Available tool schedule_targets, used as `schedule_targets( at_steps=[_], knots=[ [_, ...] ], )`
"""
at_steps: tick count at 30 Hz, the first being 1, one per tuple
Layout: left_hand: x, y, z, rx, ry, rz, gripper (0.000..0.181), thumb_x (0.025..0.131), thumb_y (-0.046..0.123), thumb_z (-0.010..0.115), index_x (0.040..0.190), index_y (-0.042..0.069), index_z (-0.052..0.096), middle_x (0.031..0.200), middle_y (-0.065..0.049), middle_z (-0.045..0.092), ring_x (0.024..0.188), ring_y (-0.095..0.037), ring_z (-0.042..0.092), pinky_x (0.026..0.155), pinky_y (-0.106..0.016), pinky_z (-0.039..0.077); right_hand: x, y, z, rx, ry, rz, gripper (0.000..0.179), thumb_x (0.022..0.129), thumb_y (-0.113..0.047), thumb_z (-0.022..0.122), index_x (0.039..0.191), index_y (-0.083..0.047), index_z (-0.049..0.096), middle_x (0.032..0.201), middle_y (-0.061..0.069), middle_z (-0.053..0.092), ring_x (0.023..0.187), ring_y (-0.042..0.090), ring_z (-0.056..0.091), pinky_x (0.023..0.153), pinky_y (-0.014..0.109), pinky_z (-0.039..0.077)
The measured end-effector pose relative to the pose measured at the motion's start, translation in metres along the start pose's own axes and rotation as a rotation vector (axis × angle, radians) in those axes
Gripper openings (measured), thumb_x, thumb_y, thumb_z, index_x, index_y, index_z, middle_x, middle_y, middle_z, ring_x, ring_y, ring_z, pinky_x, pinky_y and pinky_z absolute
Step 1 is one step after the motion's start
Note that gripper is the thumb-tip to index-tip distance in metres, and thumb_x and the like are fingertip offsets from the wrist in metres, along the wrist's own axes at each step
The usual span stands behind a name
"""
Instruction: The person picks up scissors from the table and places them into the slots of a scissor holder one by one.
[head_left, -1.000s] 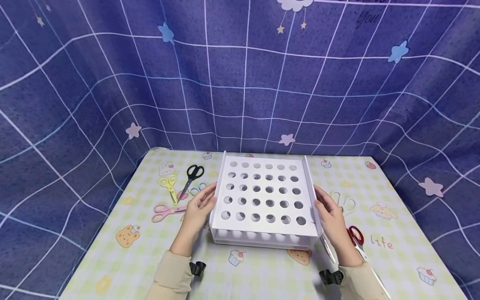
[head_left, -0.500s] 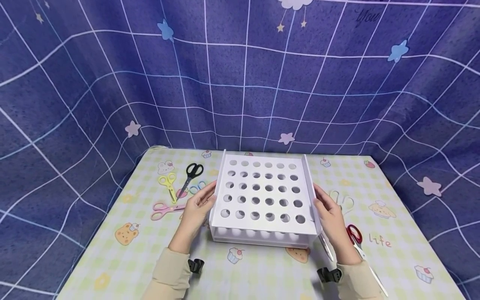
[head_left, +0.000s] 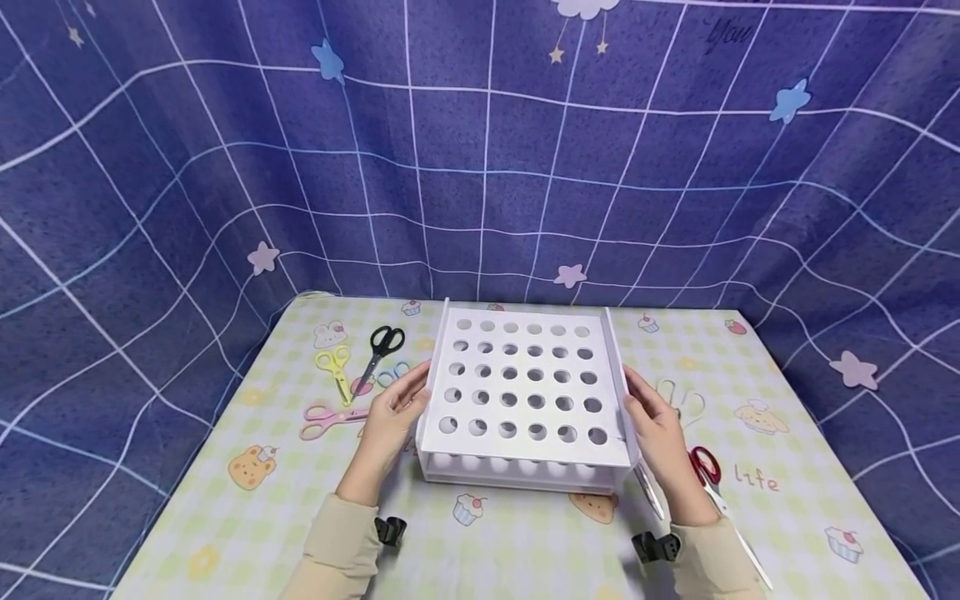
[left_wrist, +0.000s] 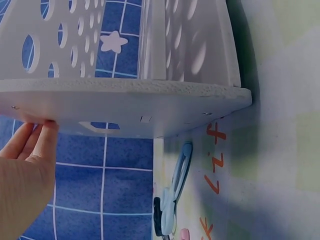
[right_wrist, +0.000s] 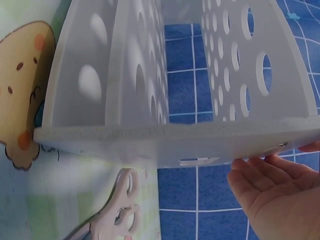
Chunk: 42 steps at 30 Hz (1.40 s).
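A white rack (head_left: 525, 387) with rows of round holes stands over the middle of the table, its perforated top panel between two upright side panels. Lower shelves show inside it in both wrist views. My left hand (head_left: 392, 425) touches the left side panel (left_wrist: 115, 107) from outside, fingertips against its face. Against the right side panel (right_wrist: 165, 145), my right hand (head_left: 660, 437) lies with extended fingers (right_wrist: 250, 177). Neither hand wraps around a panel.
Left of the rack lie yellow scissors (head_left: 334, 367), black scissors (head_left: 384, 346), pink scissors (head_left: 322, 419) and light-blue scissors (left_wrist: 177, 185). White-handled scissors (head_left: 692, 406) and red-handled scissors (head_left: 707, 467) lie on the right. A metal blade (head_left: 649, 492) shows beside the rack. A blue curtain (head_left: 480, 150) hangs behind.
The whole head view has shifted slightly left and up. Hands and rack keep the same position relative to each other.
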<state>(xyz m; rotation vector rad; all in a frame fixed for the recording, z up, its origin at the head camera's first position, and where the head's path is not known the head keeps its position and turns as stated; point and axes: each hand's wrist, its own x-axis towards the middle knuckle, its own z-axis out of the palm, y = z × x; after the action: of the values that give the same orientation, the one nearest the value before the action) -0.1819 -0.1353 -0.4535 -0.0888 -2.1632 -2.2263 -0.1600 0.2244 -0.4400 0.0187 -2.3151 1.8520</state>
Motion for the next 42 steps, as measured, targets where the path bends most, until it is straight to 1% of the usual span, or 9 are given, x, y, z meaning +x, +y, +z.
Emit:
schedule_targets(
  at_steps=[9,13,17,22,24,29,33,36,42],
  knots=[
    [0.000,0.002,-0.004,0.001,0.007,0.008,0.045,0.097,0.007,0.056,0.141,0.011,0.049,0.146,-0.009,0.050,0.134,-0.018,0.048,0.103,-0.013,0.041,0.003,-0.006,0.005,-0.015,0.007,0.020,0.044,0.102,-0.012,0.044,0.145,-0.006,0.044,0.150,0.015,0.042,0.131,0.015,0.045,0.094,0.001,0.037],
    [0.002,0.002,-0.003,0.001,-0.010,0.014,0.045,0.097,0.008,0.056,0.141,0.011,0.049,0.146,-0.009,0.050,0.134,-0.018,0.048,0.103,-0.014,0.041,0.003,-0.008,0.003,-0.053,0.022,0.032,0.043,0.100,-0.011,0.046,0.143,-0.007,0.046,0.148,0.013,0.045,0.131,0.019,0.046,0.091,0.000,0.038],
    [0.003,0.001,-0.001,-0.002,-0.026,0.017,0.045,0.097,0.009,0.056,0.141,0.011,0.049,0.146,-0.009,0.050,0.134,-0.018,0.047,0.104,-0.015,0.041,0.003,-0.008,-0.001,-0.098,0.034,0.033,0.043,0.100,-0.012,0.048,0.142,-0.008,0.048,0.145,0.013,0.049,0.127,0.013,0.050,0.090,0.000,0.039],
    [0.003,0.000,0.002,0.006,-0.028,0.010,0.046,0.097,0.009,0.056,0.142,0.013,0.048,0.146,-0.007,0.050,0.135,-0.017,0.047,0.105,-0.015,0.040,0.004,-0.005,-0.012,-0.148,0.025,0.011,0.045,0.101,-0.024,0.052,0.142,-0.008,0.048,0.143,0.014,0.052,0.115,-0.011,0.050,0.091,0.000,0.039],
    [0.003,0.000,0.003,0.010,-0.026,0.011,0.046,0.097,0.009,0.056,0.142,0.013,0.049,0.146,-0.007,0.050,0.135,-0.016,0.047,0.105,-0.015,0.039,0.005,-0.005,-0.017,-0.149,0.024,-0.012,0.048,0.100,-0.029,0.053,0.142,-0.007,0.048,0.141,0.016,0.052,0.111,-0.016,0.049,0.091,0.001,0.040],
    [0.004,0.001,0.004,0.015,-0.026,0.016,0.046,0.097,0.009,0.056,0.142,0.013,0.048,0.146,-0.007,0.050,0.135,-0.017,0.046,0.106,-0.016,0.039,0.007,-0.006,-0.027,-0.106,0.052,-0.079,0.049,0.098,-0.026,0.058,0.139,0.000,0.050,0.134,0.017,0.059,0.107,-0.011,0.058,0.088,0.005,0.047],
    [0.003,0.002,0.004,0.021,-0.022,0.012,0.046,0.097,0.009,0.057,0.142,0.014,0.048,0.146,-0.006,0.050,0.135,-0.017,0.046,0.106,-0.016,0.039,0.006,-0.009,-0.033,-0.102,0.112,-0.093,0.044,0.094,-0.021,0.065,0.131,0.000,0.058,0.117,-0.007,0.069,0.101,-0.007,0.062,0.086,0.006,0.049],
    [0.003,0.002,0.002,0.031,-0.016,0.007,0.046,0.096,0.010,0.057,0.142,0.016,0.049,0.146,-0.006,0.050,0.135,-0.017,0.046,0.107,-0.017,0.039,0.006,-0.010,-0.036,-0.149,0.146,-0.099,0.042,0.091,-0.021,0.069,0.128,-0.003,0.061,0.106,-0.023,0.067,0.096,-0.009,0.062,0.084,0.005,0.048],
    [0.000,-0.001,0.000,0.052,-0.016,-0.008,0.047,0.097,0.011,0.057,0.142,0.017,0.048,0.147,-0.005,0.049,0.136,-0.016,0.044,0.109,-0.019,0.037,0.002,-0.005,-0.047,-0.235,0.152,-0.103,0.046,0.087,-0.020,0.073,0.129,-0.005,0.061,0.113,-0.011,0.069,0.097,-0.006,0.061,0.083,0.005,0.048]
  ],
)
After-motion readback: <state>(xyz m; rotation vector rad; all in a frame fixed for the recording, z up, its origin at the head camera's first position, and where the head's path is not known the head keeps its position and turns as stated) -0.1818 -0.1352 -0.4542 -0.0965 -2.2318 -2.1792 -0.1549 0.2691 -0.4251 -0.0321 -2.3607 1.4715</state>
